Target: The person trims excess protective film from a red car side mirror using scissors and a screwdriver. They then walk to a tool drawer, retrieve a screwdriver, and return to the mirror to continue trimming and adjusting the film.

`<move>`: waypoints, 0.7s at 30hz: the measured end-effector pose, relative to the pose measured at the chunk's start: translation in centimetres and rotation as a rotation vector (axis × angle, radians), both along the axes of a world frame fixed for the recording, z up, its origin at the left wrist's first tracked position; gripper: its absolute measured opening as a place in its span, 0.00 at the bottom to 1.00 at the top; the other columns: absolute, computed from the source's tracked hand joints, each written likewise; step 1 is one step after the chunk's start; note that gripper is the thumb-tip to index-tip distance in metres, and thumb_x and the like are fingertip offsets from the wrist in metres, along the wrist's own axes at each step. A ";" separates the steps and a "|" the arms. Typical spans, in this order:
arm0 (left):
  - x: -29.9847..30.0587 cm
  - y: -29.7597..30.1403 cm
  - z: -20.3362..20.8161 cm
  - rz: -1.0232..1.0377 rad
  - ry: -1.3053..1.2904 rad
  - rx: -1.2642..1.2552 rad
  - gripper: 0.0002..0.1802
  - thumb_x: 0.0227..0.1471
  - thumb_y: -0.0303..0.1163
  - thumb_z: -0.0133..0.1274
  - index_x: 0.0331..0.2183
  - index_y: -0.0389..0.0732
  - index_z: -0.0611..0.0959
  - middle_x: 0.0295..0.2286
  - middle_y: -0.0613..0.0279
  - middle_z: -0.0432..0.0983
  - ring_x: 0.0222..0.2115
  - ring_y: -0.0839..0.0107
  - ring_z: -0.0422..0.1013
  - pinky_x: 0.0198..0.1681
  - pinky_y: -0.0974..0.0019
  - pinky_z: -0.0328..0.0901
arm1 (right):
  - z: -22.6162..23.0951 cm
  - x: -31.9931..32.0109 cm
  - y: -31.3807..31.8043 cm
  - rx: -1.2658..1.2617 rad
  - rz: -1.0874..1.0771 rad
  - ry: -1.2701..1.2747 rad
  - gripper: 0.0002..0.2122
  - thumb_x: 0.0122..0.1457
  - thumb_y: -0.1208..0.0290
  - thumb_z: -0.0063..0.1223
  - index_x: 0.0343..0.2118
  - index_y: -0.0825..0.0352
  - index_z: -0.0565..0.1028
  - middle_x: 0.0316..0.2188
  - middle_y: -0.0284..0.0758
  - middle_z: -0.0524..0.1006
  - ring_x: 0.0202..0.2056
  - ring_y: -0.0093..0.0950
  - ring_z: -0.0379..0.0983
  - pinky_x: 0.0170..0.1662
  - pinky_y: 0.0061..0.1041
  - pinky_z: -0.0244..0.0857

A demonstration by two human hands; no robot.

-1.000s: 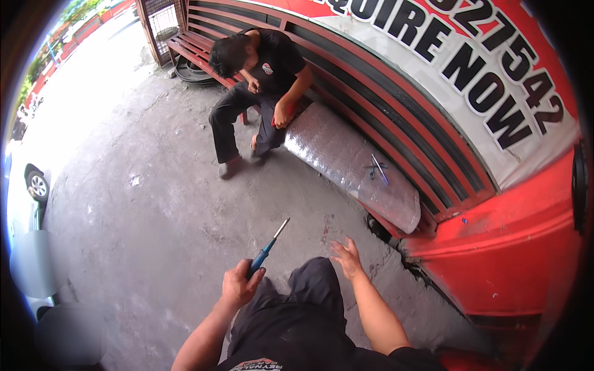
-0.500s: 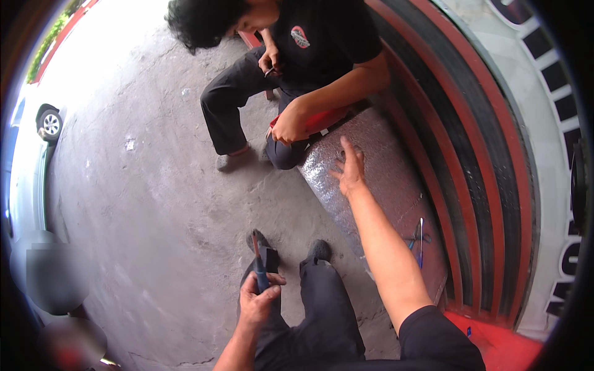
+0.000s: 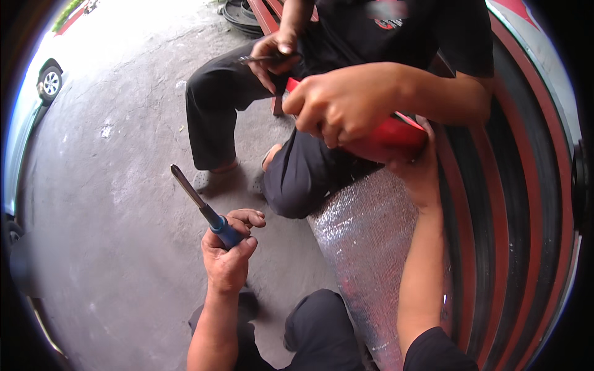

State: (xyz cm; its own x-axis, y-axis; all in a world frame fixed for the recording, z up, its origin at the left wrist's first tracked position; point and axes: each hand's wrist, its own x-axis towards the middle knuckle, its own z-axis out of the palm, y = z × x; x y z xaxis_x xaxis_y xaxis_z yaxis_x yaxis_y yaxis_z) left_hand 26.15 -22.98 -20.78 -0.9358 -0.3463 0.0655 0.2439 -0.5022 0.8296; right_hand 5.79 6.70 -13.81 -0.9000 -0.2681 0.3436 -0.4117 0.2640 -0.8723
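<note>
In my left hand (image 3: 226, 256) is a screwdriver (image 3: 213, 216) with a blue handle, its metal shank pointing up and to the left. My right hand (image 3: 417, 176) reaches forward and grips the right end of a glossy red curved part (image 3: 390, 141); some of its fingers are hidden behind the part. A co-worker's hand (image 3: 346, 102) holds the same red part from above, near its left end. The co-worker's other hand (image 3: 272, 55) grips a slim dark tool (image 3: 263, 59) whose kind I cannot make out.
Beneath the red part lies a silvery foil-faced sheet (image 3: 365, 229), beside red and black ridged strips (image 3: 495, 204) on the right. A seated co-worker's knee (image 3: 291, 185) is close ahead. Behind are a red bench (image 3: 265, 17) and black round items (image 3: 240, 17). A car wheel (image 3: 51, 80) shows far left.
My right hand has moved forward from over the foil sheet onto the red part. The screwdriver is raised and tilted further left. My view has come closer to the co-worker.
</note>
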 end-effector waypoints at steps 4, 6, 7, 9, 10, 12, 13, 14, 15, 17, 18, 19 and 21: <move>0.9 -0.4 -3.1 -0.018 0.024 0.018 0.10 0.42 0.19 0.58 0.32 0.37 0.80 0.38 0.51 0.80 0.45 0.59 0.75 0.56 0.52 0.64 | -1.9 0.1 1.4 0.081 -0.007 0.123 0.60 0.34 0.66 0.84 0.68 0.67 0.50 0.62 0.41 0.64 0.62 0.34 0.64 0.64 0.35 0.64; 1.8 -0.4 -3.5 -0.056 -0.010 -0.053 0.10 0.43 0.19 0.58 0.33 0.36 0.80 0.41 0.51 0.81 0.44 0.64 0.76 0.53 0.59 0.66 | -3.8 -1.0 3.0 0.173 -0.044 0.318 0.58 0.33 0.67 0.84 0.66 0.68 0.52 0.61 0.42 0.64 0.61 0.34 0.65 0.64 0.35 0.64; 2.2 -0.5 -3.2 -0.042 0.007 -0.064 0.10 0.44 0.19 0.58 0.33 0.36 0.80 0.41 0.51 0.81 0.44 0.65 0.75 0.52 0.60 0.66 | -4.2 -0.9 3.0 0.143 -0.040 0.312 0.57 0.33 0.67 0.84 0.65 0.68 0.53 0.60 0.42 0.65 0.61 0.34 0.65 0.64 0.35 0.63; 2.7 0.1 -1.7 -0.024 0.024 -0.082 0.11 0.44 0.19 0.58 0.34 0.36 0.80 0.42 0.50 0.81 0.44 0.66 0.75 0.52 0.62 0.66 | -4.5 -0.6 3.1 0.092 -0.037 0.282 0.56 0.32 0.68 0.84 0.64 0.68 0.55 0.58 0.42 0.66 0.60 0.35 0.66 0.65 0.35 0.62; 3.0 0.2 -1.3 -0.031 0.004 -0.104 0.11 0.46 0.18 0.57 0.35 0.36 0.80 0.42 0.50 0.81 0.43 0.69 0.75 0.49 0.66 0.66 | -4.5 -0.3 3.2 0.119 -0.038 0.302 0.53 0.35 0.69 0.83 0.63 0.68 0.56 0.58 0.42 0.67 0.60 0.34 0.66 0.65 0.34 0.62; 3.5 0.5 -2.4 -0.011 0.025 -0.114 0.10 0.46 0.18 0.57 0.35 0.37 0.80 0.43 0.51 0.81 0.41 0.73 0.74 0.46 0.68 0.66 | -4.8 0.3 2.9 0.167 -0.057 0.342 0.47 0.40 0.71 0.80 0.62 0.69 0.60 0.58 0.42 0.68 0.60 0.31 0.66 0.65 0.32 0.61; 3.8 0.6 -2.5 -0.005 0.036 -0.124 0.10 0.46 0.18 0.56 0.35 0.37 0.80 0.43 0.51 0.81 0.40 0.75 0.73 0.44 0.69 0.66 | -5.1 -0.2 3.3 0.182 -0.001 0.267 0.43 0.43 0.71 0.77 0.62 0.70 0.61 0.59 0.41 0.69 0.60 0.29 0.66 0.65 0.31 0.60; 4.1 0.8 -2.2 -0.009 0.031 -0.150 0.10 0.47 0.18 0.56 0.35 0.37 0.80 0.43 0.52 0.81 0.39 0.76 0.72 0.44 0.70 0.66 | -5.6 -0.8 4.1 0.201 0.054 0.192 0.40 0.47 0.72 0.74 0.62 0.70 0.63 0.60 0.41 0.69 0.61 0.28 0.66 0.65 0.30 0.60; 4.3 1.0 -1.9 -0.012 0.026 -0.175 0.10 0.47 0.18 0.56 0.35 0.37 0.81 0.43 0.53 0.81 0.38 0.78 0.72 0.43 0.71 0.66 | -6.0 -1.3 4.7 0.221 0.110 0.118 0.36 0.51 0.72 0.71 0.62 0.70 0.64 0.61 0.40 0.70 0.61 0.26 0.65 0.65 0.29 0.59; 5.0 2.0 -1.8 -0.008 -0.006 -0.202 0.11 0.46 0.21 0.57 0.36 0.37 0.81 0.43 0.52 0.82 0.41 0.73 0.73 0.47 0.66 0.66 | -4.6 0.3 3.6 0.280 0.220 0.194 0.33 0.59 0.69 0.62 0.67 0.68 0.63 0.65 0.39 0.67 0.65 0.28 0.62 0.67 0.31 0.55; 5.3 2.5 -1.1 -0.013 -0.027 -0.217 0.12 0.46 0.23 0.59 0.37 0.36 0.81 0.43 0.50 0.81 0.44 0.67 0.74 0.52 0.61 0.66 | -4.6 0.8 4.0 0.436 0.173 0.297 0.34 0.60 0.68 0.61 0.68 0.67 0.61 0.66 0.40 0.66 0.66 0.30 0.61 0.68 0.32 0.54; 5.5 2.8 -0.9 -0.018 -0.049 -0.232 0.14 0.45 0.25 0.60 0.38 0.36 0.82 0.43 0.47 0.81 0.48 0.62 0.76 0.57 0.56 0.65 | -4.5 1.4 4.2 0.539 0.136 0.367 0.34 0.60 0.67 0.61 0.69 0.67 0.60 0.66 0.41 0.66 0.67 0.31 0.60 0.69 0.32 0.53; 6.0 3.2 -1.4 -0.016 -0.052 -0.274 0.14 0.45 0.26 0.60 0.39 0.36 0.82 0.44 0.48 0.81 0.48 0.62 0.76 0.56 0.56 0.66 | -4.0 2.3 4.4 0.742 0.065 0.521 0.35 0.61 0.65 0.59 0.70 0.66 0.59 0.67 0.42 0.64 0.68 0.34 0.58 0.70 0.33 0.50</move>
